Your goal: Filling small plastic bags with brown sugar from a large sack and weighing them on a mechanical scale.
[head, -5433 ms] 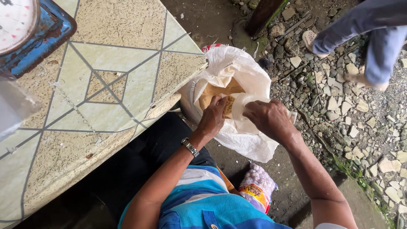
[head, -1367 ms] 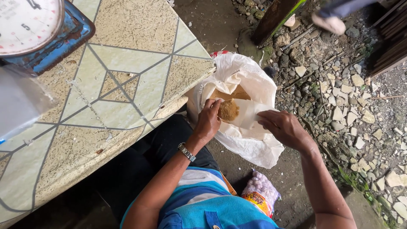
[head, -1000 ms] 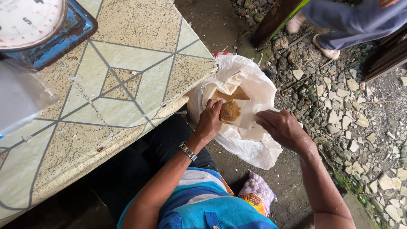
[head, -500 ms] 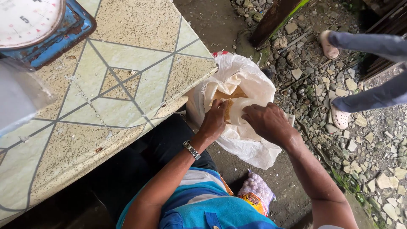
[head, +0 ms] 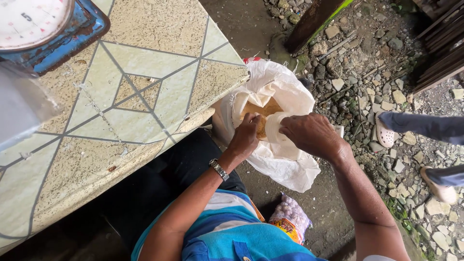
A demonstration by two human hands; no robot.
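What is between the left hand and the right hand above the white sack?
In the head view, a small clear bag of brown powder lies between the left hand and right hand, over the white sack.

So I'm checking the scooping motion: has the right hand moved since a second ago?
Yes. The right hand has moved left, from the white sack's right rim to over its opening, close to the left hand.

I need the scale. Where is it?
In the head view the scale sits at top left, on the far corner of the tiled table.

White sack [head: 285,159] beside table; garlic packet [head: 290,220] below.
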